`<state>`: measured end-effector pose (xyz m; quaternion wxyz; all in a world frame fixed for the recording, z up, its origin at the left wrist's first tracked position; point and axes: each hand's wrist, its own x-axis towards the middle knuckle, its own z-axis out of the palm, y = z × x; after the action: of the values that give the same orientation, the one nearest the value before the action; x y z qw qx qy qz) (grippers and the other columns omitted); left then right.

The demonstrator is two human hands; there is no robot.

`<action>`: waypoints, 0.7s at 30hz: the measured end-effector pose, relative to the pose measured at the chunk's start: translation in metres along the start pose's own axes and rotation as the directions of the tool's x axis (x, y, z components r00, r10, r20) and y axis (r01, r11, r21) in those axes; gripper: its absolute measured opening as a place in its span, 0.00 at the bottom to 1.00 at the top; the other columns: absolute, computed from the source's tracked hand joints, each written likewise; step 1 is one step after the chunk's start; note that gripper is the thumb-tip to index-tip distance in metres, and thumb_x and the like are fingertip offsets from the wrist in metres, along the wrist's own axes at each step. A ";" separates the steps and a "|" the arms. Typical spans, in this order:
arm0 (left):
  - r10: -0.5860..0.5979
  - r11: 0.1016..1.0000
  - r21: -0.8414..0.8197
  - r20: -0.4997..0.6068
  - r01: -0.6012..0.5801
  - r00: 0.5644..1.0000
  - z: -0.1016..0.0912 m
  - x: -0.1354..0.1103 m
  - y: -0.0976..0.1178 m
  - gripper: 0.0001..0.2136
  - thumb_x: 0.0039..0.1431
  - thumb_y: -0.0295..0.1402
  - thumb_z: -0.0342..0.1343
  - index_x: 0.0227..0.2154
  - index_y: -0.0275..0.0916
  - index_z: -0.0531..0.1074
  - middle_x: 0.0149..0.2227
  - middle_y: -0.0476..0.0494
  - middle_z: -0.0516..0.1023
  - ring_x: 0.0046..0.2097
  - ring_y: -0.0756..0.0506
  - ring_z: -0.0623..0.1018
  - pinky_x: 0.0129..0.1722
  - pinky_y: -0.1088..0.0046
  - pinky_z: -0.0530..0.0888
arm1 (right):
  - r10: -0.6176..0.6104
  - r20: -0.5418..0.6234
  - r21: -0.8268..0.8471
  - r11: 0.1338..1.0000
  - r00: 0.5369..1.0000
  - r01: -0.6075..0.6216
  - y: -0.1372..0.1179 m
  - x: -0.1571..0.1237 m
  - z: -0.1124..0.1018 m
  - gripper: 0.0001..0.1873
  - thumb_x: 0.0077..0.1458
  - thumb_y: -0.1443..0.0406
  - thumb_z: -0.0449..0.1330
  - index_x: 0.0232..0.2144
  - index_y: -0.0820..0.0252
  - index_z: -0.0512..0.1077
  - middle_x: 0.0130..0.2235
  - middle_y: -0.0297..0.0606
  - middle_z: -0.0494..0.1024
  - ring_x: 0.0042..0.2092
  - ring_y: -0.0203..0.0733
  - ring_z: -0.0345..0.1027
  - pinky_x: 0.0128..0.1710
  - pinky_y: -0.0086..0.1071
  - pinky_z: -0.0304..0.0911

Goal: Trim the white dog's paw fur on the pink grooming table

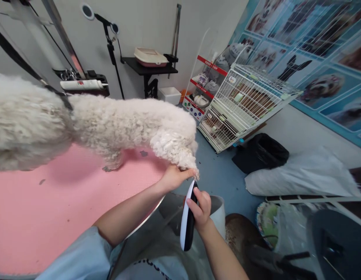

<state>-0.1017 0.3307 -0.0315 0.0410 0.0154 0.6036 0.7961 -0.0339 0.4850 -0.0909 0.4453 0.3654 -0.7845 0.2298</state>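
Note:
A curly white dog (134, 124) stands on a pink table (66, 217), its head end at the left with a dark strap (65, 99) round the neck. Near the table's edge, my left hand (175, 178) is closed round the lower part of a hind leg, thumb stretched toward the paw (195, 174). My right hand (201, 206) grips a black-and-white hair clipper (188, 219), held nearly upright. The clipper's tip meets the paw or lies just under it; exact contact is too small to tell.
Wire cages (247, 97) stand beyond the table beside a shelf rack (208, 81). A black bin bag (260, 151) sits on the blue floor (218, 175). Behind the dog are a lamp stand (112, 50) and a small black table (130, 64) bearing a litter tray (151, 57).

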 end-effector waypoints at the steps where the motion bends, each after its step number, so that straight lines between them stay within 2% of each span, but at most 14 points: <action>1: -0.001 1.000 0.001 0.002 0.001 1.000 0.000 0.000 0.000 0.11 0.41 0.35 0.65 0.26 0.36 0.72 0.28 0.47 0.76 0.33 0.47 0.75 0.37 0.70 0.72 | -0.002 0.003 0.003 1.000 1.000 0.002 0.001 0.001 0.000 0.18 0.55 0.71 0.59 0.48 0.51 0.71 0.66 0.39 0.59 0.50 0.44 0.69 0.38 0.39 0.70; 5: 0.000 1.000 -0.004 0.001 0.000 1.000 0.000 0.001 0.000 0.11 0.40 0.36 0.65 0.26 0.37 0.72 0.28 0.47 0.76 0.33 0.47 0.75 0.36 0.70 0.72 | -0.017 0.039 0.017 1.000 0.999 0.016 0.003 0.001 -0.001 0.20 0.54 0.71 0.59 0.49 0.50 0.70 0.65 0.39 0.60 0.47 0.43 0.71 0.37 0.39 0.71; 9: 0.000 0.999 -0.033 -0.024 -0.001 1.000 0.002 0.000 0.002 0.12 0.39 0.35 0.65 0.27 0.37 0.71 0.29 0.48 0.76 0.34 0.46 0.75 0.39 0.69 0.72 | 0.005 0.004 -0.044 0.999 1.000 -0.005 0.002 -0.004 -0.002 0.23 0.54 0.71 0.59 0.52 0.47 0.68 0.66 0.36 0.59 0.46 0.42 0.71 0.37 0.39 0.71; 12: -0.004 0.999 -0.049 -0.034 0.002 0.999 0.004 -0.001 0.004 0.12 0.39 0.36 0.65 0.27 0.37 0.71 0.28 0.48 0.76 0.33 0.47 0.75 0.38 0.69 0.72 | 0.001 0.021 -0.041 0.999 1.000 0.000 0.001 -0.001 0.000 0.21 0.56 0.71 0.58 0.51 0.48 0.69 0.67 0.36 0.57 0.47 0.42 0.70 0.37 0.38 0.70; 16: -0.028 0.999 -0.042 -0.018 0.027 0.999 0.003 -0.002 0.003 0.12 0.41 0.36 0.65 0.27 0.37 0.71 0.28 0.48 0.76 0.32 0.47 0.75 0.36 0.70 0.72 | 0.034 0.061 0.032 0.999 0.998 -0.036 0.002 0.012 -0.003 0.19 0.56 0.71 0.58 0.50 0.51 0.70 0.65 0.41 0.61 0.48 0.44 0.71 0.38 0.40 0.70; 19: -0.023 1.000 -0.018 -0.007 0.023 1.000 0.001 -0.001 0.002 0.12 0.41 0.37 0.65 0.27 0.37 0.72 0.28 0.48 0.76 0.33 0.47 0.75 0.37 0.70 0.72 | 0.115 0.162 0.143 0.980 0.980 -0.138 0.000 0.021 -0.012 0.19 0.56 0.70 0.59 0.49 0.50 0.69 0.60 0.44 0.68 0.47 0.44 0.72 0.39 0.40 0.71; 21: -0.028 1.000 -0.009 0.008 0.028 1.000 0.000 0.000 0.002 0.12 0.41 0.38 0.65 0.26 0.37 0.72 0.27 0.48 0.76 0.33 0.47 0.75 0.37 0.70 0.72 | 0.232 0.194 0.289 0.915 0.953 -0.281 -0.005 0.023 -0.018 0.18 0.54 0.67 0.61 0.48 0.51 0.67 0.57 0.46 0.72 0.48 0.46 0.73 0.41 0.41 0.71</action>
<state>-0.1018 0.3302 -0.0300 0.0546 0.0097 0.6001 0.7980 -0.0284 0.4853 -0.0618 0.2851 0.3419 -0.8114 0.3788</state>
